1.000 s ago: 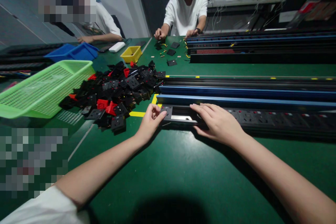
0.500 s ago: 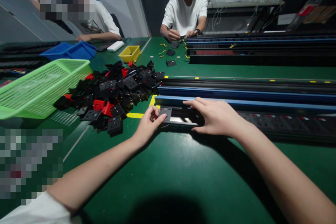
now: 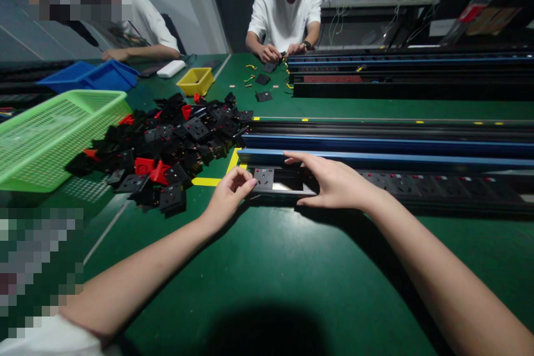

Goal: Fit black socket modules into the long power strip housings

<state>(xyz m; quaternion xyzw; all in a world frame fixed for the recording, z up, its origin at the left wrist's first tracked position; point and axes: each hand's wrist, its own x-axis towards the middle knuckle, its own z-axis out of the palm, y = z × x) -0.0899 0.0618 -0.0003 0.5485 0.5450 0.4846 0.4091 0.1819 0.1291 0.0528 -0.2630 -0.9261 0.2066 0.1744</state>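
A long black power strip rail (image 3: pixel 438 186) lies across the green table (image 3: pixel 267 267) in front of me. A black socket module (image 3: pixel 263 177) sits at its left end, with an open gap beside it. My left hand (image 3: pixel 227 194) rests at that end, fingers curled, fingertips just left of the module. My right hand (image 3: pixel 334 182) lies over the rail just right of the gap, fingers stretched and spread, pressing on it. A heap of black and red socket modules (image 3: pixel 167 142) lies to the left.
A green mesh basket (image 3: pixel 45 133) stands at the far left, blue bins (image 3: pixel 87 75) and a yellow bin (image 3: pixel 195 81) behind it. More black and blue rails (image 3: pixel 396 144) run behind mine. A person in white (image 3: pixel 286 16) works opposite; another person's arm (image 3: pixel 137 53) rests at the back left.
My left hand has drawn back a little from the socket module at the rail's end. My right hand has shifted slightly along the rail. The person opposite has brought both hands together.
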